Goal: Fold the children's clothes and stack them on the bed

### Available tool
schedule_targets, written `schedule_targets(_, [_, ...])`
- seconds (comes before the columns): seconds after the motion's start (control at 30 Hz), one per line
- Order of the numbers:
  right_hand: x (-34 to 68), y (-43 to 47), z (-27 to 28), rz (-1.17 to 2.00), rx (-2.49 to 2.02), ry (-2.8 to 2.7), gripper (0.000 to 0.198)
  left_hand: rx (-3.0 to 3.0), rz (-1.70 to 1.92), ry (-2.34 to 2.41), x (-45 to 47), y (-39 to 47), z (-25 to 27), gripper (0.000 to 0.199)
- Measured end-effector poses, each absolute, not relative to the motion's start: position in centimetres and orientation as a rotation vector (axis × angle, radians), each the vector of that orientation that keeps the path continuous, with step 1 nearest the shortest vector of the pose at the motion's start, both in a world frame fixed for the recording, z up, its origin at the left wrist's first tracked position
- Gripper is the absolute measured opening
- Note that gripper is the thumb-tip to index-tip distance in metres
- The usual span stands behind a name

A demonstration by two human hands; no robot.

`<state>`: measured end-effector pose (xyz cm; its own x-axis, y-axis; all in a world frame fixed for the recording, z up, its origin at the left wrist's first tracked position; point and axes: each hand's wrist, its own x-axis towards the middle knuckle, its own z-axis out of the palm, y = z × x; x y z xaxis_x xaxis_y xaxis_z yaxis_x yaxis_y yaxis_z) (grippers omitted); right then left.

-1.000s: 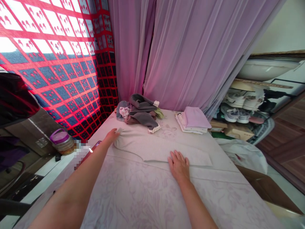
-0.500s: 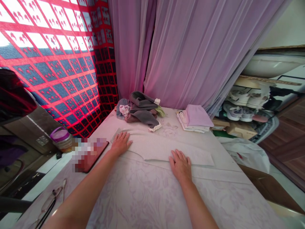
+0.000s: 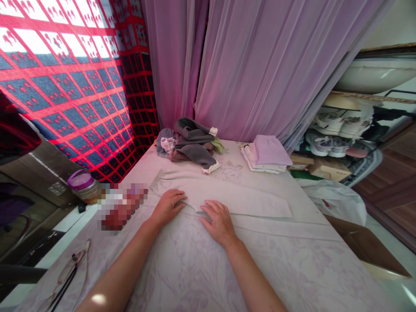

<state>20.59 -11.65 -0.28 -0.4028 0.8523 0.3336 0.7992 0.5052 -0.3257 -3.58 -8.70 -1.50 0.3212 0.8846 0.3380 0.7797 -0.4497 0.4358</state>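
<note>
A pair of pale, finely ribbed trousers (image 3: 234, 197) lies flat just beyond the hands, stretched lengthwise from left to right, with its gathered waistband beyond and to the left of the left hand and its leg end well past the right hand. The left hand (image 3: 169, 207) rests with its fingers at the near edge of the garment. The right hand (image 3: 219, 220) is just beside it, its fingers spread over the same edge near the crotch notch. The hands are near each other but apart, loosely opened out and not clamped on anything.

Under both forearms and the trousers is a desk (image 3: 195, 268) with a pale floral covering. Farther out, beyond the left hand, sits a loose heap of clothes (image 3: 191, 149), dark grey with cream frills and some pink and green showing. Beyond the right hand and off to its right is a neat folded stack (image 3: 268, 156) with a lilac piece on top.

To the left of the left hand lies a reddish item (image 3: 118, 214), blurred by pixelation. Eyeglasses (image 3: 68, 268) lie nearer the body, left of the left forearm. Past the desk's left side stands a container with a purple lid (image 3: 82, 188). A lilac curtain (image 3: 260, 69) hangs beyond the hands; shelves with shoes (image 3: 328, 145) are far to their right.
</note>
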Motion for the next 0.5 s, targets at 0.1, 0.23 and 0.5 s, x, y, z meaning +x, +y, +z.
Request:
schedule_targets(0.1, [18.5,-11.5,0.0,0.161,-1.353,-2.304,0.023,2.371,0.762,1.631,-4.3,-8.6,-1.6,0.027])
schedule_targets(0.23, [17.8,-11.0,-0.6,0.059,-1.371,-2.288,0.012,2.383,0.711,1.723,-4.3,-8.8,-1.6,0.028])
schedule_targets(0.5, [18.3,-11.3,-1.5,0.062,-1.205,-2.315,0.013,2.380,0.682,1.739,-4.0,-8.8,-1.7,0.031])
